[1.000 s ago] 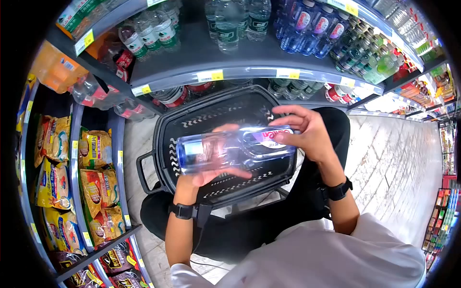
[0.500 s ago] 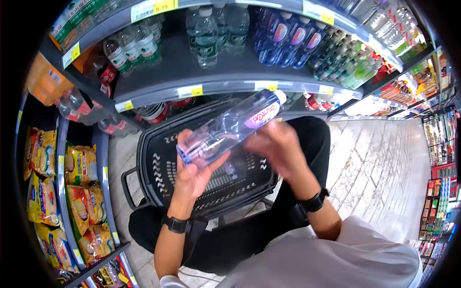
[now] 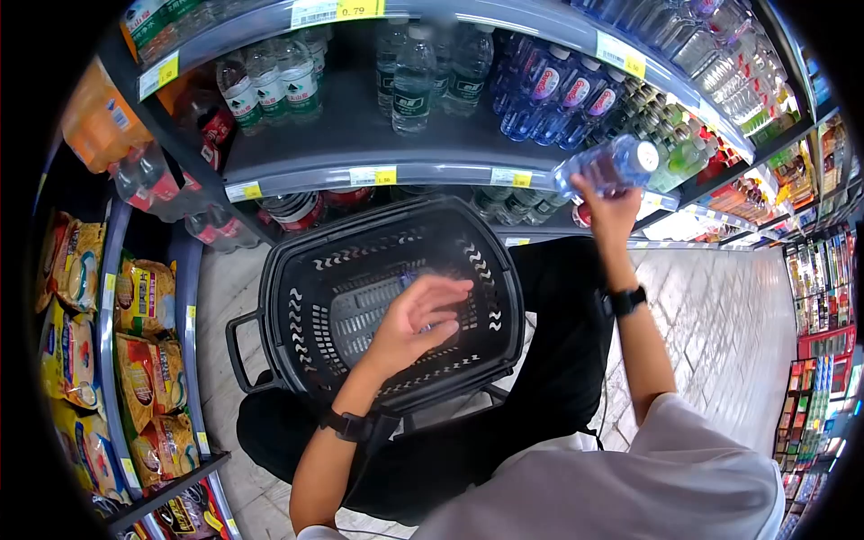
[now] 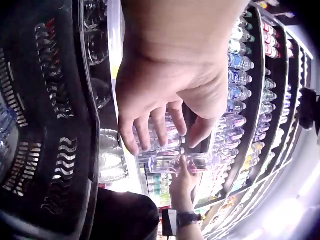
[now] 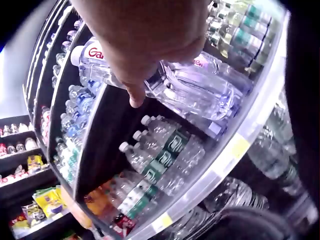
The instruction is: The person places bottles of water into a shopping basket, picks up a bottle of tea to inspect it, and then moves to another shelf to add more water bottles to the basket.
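Observation:
My right hand (image 3: 616, 216) grips a clear bluish bottle (image 3: 601, 171) with a white cap, held at the shelf edge near similar pink-labelled bottles (image 3: 543, 85). In the right wrist view the held bottle (image 5: 200, 90) slants below the hand (image 5: 150, 40). Over the black basket (image 3: 270, 297), my left hand (image 3: 409, 328) hangs with relaxed, slightly bent fingers and holds nothing. Something bluish and clear lies inside the basket, partly hidden by that hand. In the left wrist view the left hand (image 4: 170, 85) is empty, and the right hand (image 4: 182, 187) shows around the bottle (image 4: 180, 163).
Green-labelled water bottles (image 3: 413, 90) stand on the middle shelf (image 3: 333, 148), left of the bluish ones. Bagged snacks (image 3: 148, 297) fill the rack at left. The basket handle (image 3: 236, 353) sticks out leftward. Tiled floor (image 3: 711, 333) shows at right, beside the person's bent legs (image 3: 562, 360).
The left hand has let go of the bottle and is above the basket. The right hand has carried the bottle up and right, to the shelf edge.

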The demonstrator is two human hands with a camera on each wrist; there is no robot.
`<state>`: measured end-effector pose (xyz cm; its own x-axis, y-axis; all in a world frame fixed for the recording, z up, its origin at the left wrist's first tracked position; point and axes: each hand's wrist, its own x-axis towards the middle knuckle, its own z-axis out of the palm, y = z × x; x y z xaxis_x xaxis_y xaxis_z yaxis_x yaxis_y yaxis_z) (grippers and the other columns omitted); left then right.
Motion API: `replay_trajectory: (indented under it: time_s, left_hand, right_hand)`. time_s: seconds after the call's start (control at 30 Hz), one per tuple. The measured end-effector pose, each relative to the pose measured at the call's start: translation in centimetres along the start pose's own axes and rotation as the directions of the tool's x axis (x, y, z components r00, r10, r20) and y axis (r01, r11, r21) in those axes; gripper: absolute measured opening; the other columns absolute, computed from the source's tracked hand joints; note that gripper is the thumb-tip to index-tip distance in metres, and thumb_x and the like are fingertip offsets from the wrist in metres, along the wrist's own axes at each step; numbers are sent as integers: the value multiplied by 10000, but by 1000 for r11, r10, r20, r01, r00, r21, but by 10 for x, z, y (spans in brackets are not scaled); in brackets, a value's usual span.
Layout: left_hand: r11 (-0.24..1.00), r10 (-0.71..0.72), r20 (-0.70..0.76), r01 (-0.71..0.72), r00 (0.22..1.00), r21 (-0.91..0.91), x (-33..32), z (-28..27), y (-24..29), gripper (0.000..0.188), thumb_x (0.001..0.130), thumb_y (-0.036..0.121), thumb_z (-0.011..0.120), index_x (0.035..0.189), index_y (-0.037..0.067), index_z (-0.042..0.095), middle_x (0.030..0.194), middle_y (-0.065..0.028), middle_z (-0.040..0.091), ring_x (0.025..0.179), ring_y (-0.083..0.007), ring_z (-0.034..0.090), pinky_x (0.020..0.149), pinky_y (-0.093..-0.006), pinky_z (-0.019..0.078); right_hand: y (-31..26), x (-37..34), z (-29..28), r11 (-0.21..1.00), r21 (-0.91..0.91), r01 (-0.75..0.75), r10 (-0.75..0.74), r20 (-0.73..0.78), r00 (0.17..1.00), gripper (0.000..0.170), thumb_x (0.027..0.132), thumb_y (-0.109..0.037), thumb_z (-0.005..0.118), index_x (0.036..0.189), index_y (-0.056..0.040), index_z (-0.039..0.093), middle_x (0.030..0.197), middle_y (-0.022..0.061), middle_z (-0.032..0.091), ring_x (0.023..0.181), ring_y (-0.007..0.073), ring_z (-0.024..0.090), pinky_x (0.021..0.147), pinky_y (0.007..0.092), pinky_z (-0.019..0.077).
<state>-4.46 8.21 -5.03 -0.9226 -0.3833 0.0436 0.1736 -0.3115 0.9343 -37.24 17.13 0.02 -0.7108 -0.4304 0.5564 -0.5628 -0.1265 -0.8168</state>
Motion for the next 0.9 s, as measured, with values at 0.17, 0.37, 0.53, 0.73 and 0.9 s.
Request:
replay_trajectory:
  time_s: [0.17, 0.37, 0.53, 0.73, 0.9]
  left_hand:
    - [998, 44, -4, -44, 999, -53, 2, -2, 0, 388, 837, -33, 631, 1189, 60, 498, 1330, -164, 539, 1258, -239, 504, 1021, -361, 424]
    - [955, -32, -48, 17, 998, -295, 4, -8, -3, 364, 836, -3, 637, 1169, 65, 508, 1312, -164, 541, 1242, -249, 509, 1004, -376, 429]
    - [983, 1, -66, -13, 998, -184, 5, -14, 0, 355, 833, 32, 655, 1156, 61, 509, 1294, -171, 545, 1236, -258, 507, 1010, -388, 422]
    - [919, -48, -125, -5, 991, -393, 8, -16, 2, 315, 842, 23, 618, 1135, 59, 507, 1261, -148, 553, 1208, -268, 525, 982, -404, 439]
    - [885, -26, -226, -83, 974, -457, 5, -22, 10, 295, 852, 44, 594, 1130, 61, 499, 1208, -127, 566, 1179, -272, 542, 976, -424, 446]
  right_hand:
    - [44, 70, -6, 984, -154, 89, -95, -30, 995, 573, 692, -122, 872, 1125, 25, 526, 1069, 116, 647, 937, 170, 640, 841, 293, 507]
    - [86, 92, -2, 911, -394, 120, -140, -22, 990, 632, 661, -300, 885, 1096, 6, 545, 1016, 139, 686, 896, 250, 665, 813, 345, 495]
    - [109, 110, -7, 896, -438, 78, -106, -39, 994, 604, 635, -293, 884, 1061, 5, 576, 996, 150, 682, 885, 290, 662, 802, 375, 497]
    - [104, 111, 3, 863, -500, 75, -117, -54, 992, 631, 614, -339, 889, 1042, 15, 588, 989, 162, 685, 883, 298, 661, 814, 379, 494]
    - [96, 108, 10, 851, -524, 25, -62, -52, 997, 671, 657, -325, 875, 1127, 30, 553, 1017, 147, 689, 893, 225, 660, 842, 335, 491]
